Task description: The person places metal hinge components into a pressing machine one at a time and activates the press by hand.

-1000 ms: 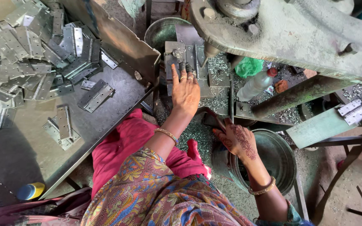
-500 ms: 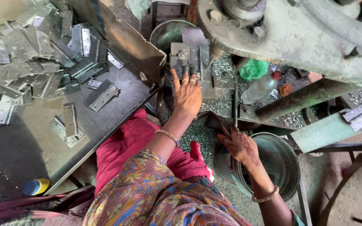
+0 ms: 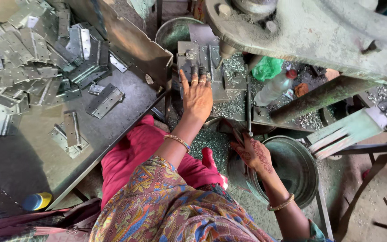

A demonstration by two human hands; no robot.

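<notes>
left hand [image 3: 197, 96] flat, fingers spread on hinge [image 3: 199, 67] in press die, unchanged. right hand [image 3: 251, 154] now curled shut on lever [image 3: 248, 107], just above bucket [image 3: 307, 179]. looks press-ready.

Grey hinges [image 3: 106, 101], green bag [image 3: 267, 67], henna-patterned right hand [image 3: 252, 154]

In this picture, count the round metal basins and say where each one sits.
2. One basin sits low on the right, beside the right hand. The other sits at the top, behind the press bed where the left hand rests. Others may be hidden under the machine.
</notes>
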